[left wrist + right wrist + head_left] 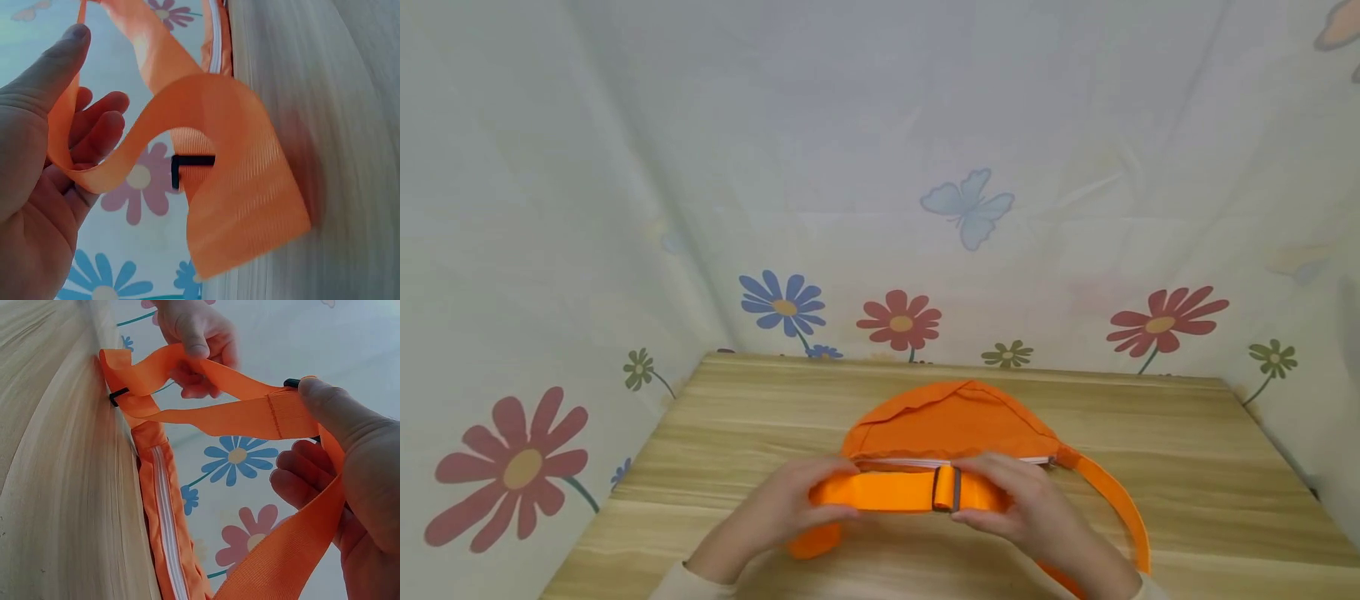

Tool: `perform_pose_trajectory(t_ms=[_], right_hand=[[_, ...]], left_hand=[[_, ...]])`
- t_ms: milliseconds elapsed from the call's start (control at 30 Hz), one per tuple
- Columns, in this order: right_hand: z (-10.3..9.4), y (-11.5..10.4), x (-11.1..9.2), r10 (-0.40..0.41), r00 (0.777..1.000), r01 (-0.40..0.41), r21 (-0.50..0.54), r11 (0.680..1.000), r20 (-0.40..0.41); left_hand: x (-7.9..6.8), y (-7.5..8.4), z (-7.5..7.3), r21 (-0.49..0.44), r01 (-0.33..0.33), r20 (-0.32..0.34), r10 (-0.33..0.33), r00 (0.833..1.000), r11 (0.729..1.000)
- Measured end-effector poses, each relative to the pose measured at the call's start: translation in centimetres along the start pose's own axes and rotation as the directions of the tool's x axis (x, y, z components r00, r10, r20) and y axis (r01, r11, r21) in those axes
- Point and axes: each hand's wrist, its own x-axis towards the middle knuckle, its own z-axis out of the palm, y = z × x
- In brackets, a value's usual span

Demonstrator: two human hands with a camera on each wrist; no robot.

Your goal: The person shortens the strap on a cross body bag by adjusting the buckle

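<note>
An orange waist bag (955, 421) lies on the wooden table, its white zipper (164, 512) facing the person. In front of the bag, both hands hold up its orange webbing strap (891, 492). My left hand (790, 504) grips one stretch between thumb and fingers. My right hand (1030, 504) pinches the strap beside a dark slider buckle (946, 488), the thumb next to it in the right wrist view. A second black buckle piece (194, 161) shows behind a loose strap loop (250, 150) in the left wrist view, near the tabletop.
The wood-grain table (752, 408) reaches back to a pale curtain (850, 125) printed with flowers and a butterfly. From the bag's right corner, another stretch of strap (1123, 504) curves forward past the right forearm.
</note>
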Motion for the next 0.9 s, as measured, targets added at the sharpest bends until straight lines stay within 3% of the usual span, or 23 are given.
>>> perform_pose_trajectory(t_ms=[300,533,667,900], right_hand=[[-0.1,-0.1,-0.3,0.046,0.998,-0.044,-0.045,0.998,0.031],[0.4,-0.3,-0.3,0.028,1.0,-0.028,-0.005,1.0,-0.007],[0.9,-0.3,-0.1,-0.008,0.999,0.009,0.033,0.999,-0.034],[1.3,-0.1,0.4,-0.109,0.99,0.115,0.057,0.992,-0.088]], left_hand=[[-0.6,-0.9,-0.8,0.027,-0.004,0.047,0.003,0.999,1.0],[0.7,0.2,0.4,0.065,0.075,0.186,-0.086,0.979,0.995],[1.8,1.7,1.6,0.127,0.012,0.197,-0.037,0.98,0.992],[3.8,4.6,3.1,0.159,-0.102,0.131,0.081,0.988,0.982]])
